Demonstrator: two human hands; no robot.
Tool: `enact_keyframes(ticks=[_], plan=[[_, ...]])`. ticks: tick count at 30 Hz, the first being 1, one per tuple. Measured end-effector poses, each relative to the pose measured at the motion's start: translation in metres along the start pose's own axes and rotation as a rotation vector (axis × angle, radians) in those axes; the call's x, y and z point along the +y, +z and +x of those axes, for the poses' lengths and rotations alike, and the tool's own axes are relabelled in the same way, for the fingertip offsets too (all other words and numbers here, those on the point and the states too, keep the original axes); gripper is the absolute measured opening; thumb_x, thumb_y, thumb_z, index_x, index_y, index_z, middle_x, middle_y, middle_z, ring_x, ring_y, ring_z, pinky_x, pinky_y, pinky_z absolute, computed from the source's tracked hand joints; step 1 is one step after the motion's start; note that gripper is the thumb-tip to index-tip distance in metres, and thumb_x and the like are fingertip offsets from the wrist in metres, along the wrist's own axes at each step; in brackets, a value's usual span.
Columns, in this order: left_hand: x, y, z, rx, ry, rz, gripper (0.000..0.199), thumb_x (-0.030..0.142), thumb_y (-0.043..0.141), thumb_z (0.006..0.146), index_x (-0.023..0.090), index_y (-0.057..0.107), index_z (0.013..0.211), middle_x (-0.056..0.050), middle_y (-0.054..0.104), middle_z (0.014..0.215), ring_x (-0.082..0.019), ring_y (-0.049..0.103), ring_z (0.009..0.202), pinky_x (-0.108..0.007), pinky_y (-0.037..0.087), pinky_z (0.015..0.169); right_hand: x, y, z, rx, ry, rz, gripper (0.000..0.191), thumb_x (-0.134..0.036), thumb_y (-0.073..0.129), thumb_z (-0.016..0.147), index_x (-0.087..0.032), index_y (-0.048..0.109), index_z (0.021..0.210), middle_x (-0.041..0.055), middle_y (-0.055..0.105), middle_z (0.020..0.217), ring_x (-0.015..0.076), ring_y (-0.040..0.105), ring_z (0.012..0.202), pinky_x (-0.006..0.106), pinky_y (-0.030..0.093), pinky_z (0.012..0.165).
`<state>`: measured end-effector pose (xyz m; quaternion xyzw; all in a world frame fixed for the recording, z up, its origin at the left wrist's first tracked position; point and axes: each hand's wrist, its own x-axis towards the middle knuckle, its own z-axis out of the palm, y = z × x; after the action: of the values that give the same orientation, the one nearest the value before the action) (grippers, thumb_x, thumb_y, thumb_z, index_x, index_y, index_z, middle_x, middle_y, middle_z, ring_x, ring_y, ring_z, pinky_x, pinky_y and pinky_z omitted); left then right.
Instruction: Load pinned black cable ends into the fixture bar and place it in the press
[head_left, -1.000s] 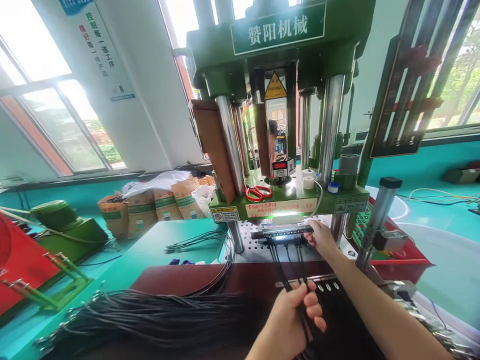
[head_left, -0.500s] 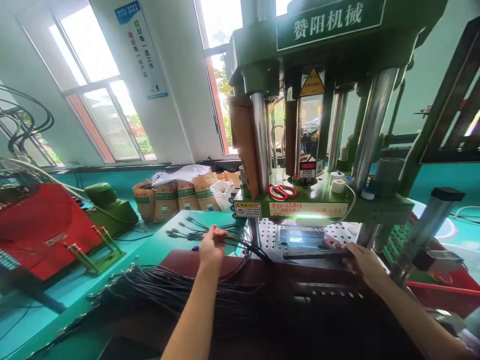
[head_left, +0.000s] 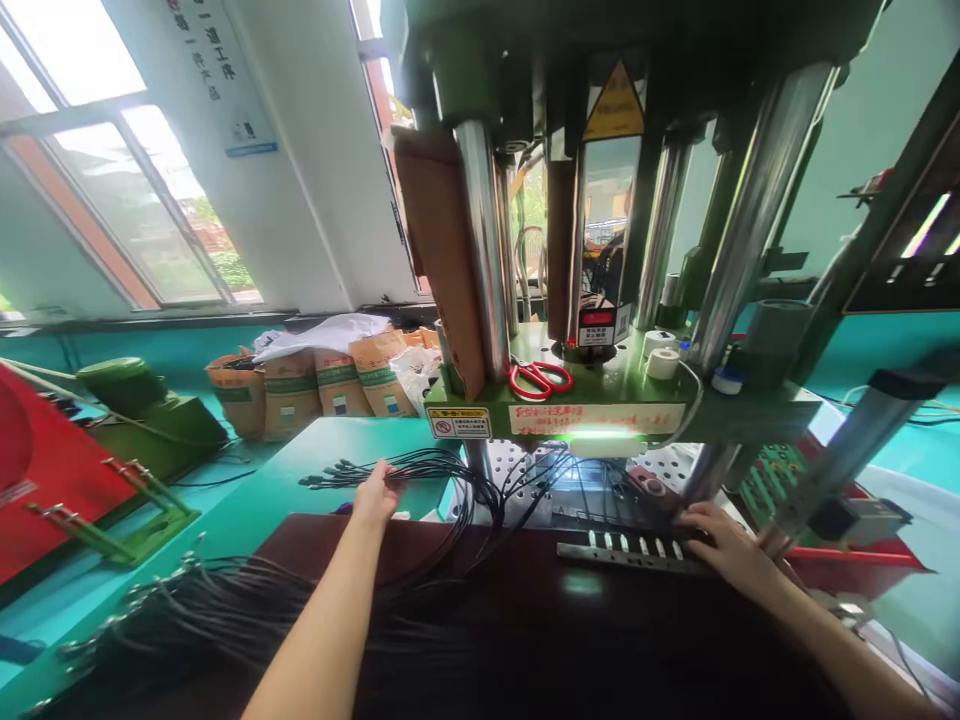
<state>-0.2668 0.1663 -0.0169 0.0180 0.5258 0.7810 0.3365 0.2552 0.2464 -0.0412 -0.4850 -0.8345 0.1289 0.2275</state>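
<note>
My left hand is closed around a bundle of black cables, whose connector ends stick out to its left. The cables loop right toward the press bed. A dark metal bar with several light-coloured connectors standing along it lies at the front of the press, on the dark brown board. My right hand is at the bar's right end, fingers curled; its grip there is partly hidden. Thin cables run from the bar back over the perforated metal plate.
The green press stands ahead, with red-handled scissors and white rolls on its ledge. More black cables lie at the left. A red bin is at the right, paper sacks behind.
The view has shifted closer to the press. The bar at my right hand is now nearer the front, with its connectors and attached cables showing. My left hand still holds the cable bundle.
</note>
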Motion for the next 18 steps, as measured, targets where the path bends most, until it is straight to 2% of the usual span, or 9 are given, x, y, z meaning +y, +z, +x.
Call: enact_keyframes(ticks=[3,6,8,9,11,13,14,16,18], plan=[[0.005,-0.005,-0.003,-0.092,-0.186,0.286,0.04,0.044,0.041,0.085,0.013,0.047,0.061,-0.002,0.051,0.048,-0.01,0.048,0.04,-0.021,0.039,0.038,-0.016,-0.009,-0.009,0.075,-0.028,-0.106,0.024,-0.02,0.043,0.074,-0.016,0.063,0.087,0.0116,0.062,0.091,0.0251,0.058,0.091,0.04,0.045,0.085],[0.019,-0.003,-0.015,-0.225,-0.272,0.544,0.054,0.058,0.039,0.08,0.012,0.051,0.054,-0.001,0.044,0.036,-0.006,0.03,0.026,-0.016,0.017,0.029,-0.032,-0.023,-0.023,-0.124,-0.08,-0.138,0.024,-0.016,0.042,0.074,-0.018,0.064,0.084,0.0088,0.064,0.087,0.0222,0.06,0.084,0.036,0.046,0.081],[0.026,0.005,-0.034,-0.308,-0.255,0.656,0.049,0.056,0.053,0.073,0.012,0.053,0.051,0.002,0.039,0.031,-0.005,0.023,0.025,-0.015,0.009,0.031,-0.041,-0.029,-0.029,-0.259,-0.124,-0.175,0.024,-0.015,0.046,0.072,-0.018,0.064,0.088,0.009,0.064,0.092,0.0222,0.06,0.085,0.036,0.046,0.081],[0.026,0.011,-0.047,-0.358,-0.223,0.705,0.045,0.053,0.06,0.069,0.012,0.055,0.051,0.002,0.04,0.031,-0.005,0.024,0.026,-0.016,0.01,0.032,-0.044,-0.031,-0.031,-0.288,-0.15,-0.207,0.025,-0.013,0.046,0.071,-0.017,0.063,0.089,0.0095,0.063,0.094,0.0225,0.06,0.086,0.035,0.046,0.081],[0.019,0.025,-0.08,-0.484,-0.071,0.812,0.036,0.046,0.067,0.063,0.013,0.058,0.054,0.001,0.047,0.037,-0.007,0.033,0.032,-0.017,0.018,0.035,-0.048,-0.032,-0.031,-0.302,-0.211,-0.301,0.025,-0.008,0.046,0.069,-0.016,0.062,0.087,0.0097,0.063,0.094,0.0224,0.06,0.088,0.034,0.046,0.079],[0.002,0.042,-0.117,-0.664,0.311,1.0,0.028,0.043,0.066,0.065,0.016,0.061,0.06,-0.002,0.056,0.05,-0.015,0.05,0.05,-0.023,0.037,0.048,-0.05,-0.03,-0.028,-0.296,-0.263,-0.388,0.024,-0.004,0.046,0.068,-0.016,0.061,0.08,0.0088,0.064,0.087,0.0222,0.061,0.084,0.032,0.046,0.076],[-0.01,0.05,-0.134,-0.682,0.496,1.023,0.023,0.04,0.068,0.062,0.018,0.062,0.066,-0.004,0.061,0.062,-0.02,0.056,0.066,-0.028,0.042,0.062,-0.05,-0.029,-0.026,-0.287,-0.281,-0.419,0.023,-0.002,0.046,0.068,-0.016,0.061,0.078,0.0086,0.064,0.084,0.0226,0.061,0.082,0.032,0.046,0.074],[-0.034,0.066,-0.161,-0.732,0.733,1.028,0.033,0.034,0.071,0.057,0.02,0.062,0.085,-0.009,0.064,0.092,-0.028,0.053,0.099,-0.036,0.037,0.088,-0.051,-0.026,-0.025,-0.261,-0.3,-0.452,0.023,0.0,0.045,0.068,-0.016,0.06,0.076,0.0083,0.064,0.079,0.0227,0.061,0.077,0.033,0.045,0.071],[-0.053,0.081,-0.175,-0.756,0.812,1.052,0.052,0.028,0.072,0.053,0.019,0.055,0.101,-0.012,0.056,0.112,-0.03,0.043,0.114,-0.038,0.028,0.098,-0.052,-0.022,-0.027,-0.229,-0.312,-0.466,0.025,0.002,0.043,0.069,-0.016,0.059,0.075,0.0084,0.064,0.075,0.0214,0.06,0.071,0.032,0.043,0.069]])
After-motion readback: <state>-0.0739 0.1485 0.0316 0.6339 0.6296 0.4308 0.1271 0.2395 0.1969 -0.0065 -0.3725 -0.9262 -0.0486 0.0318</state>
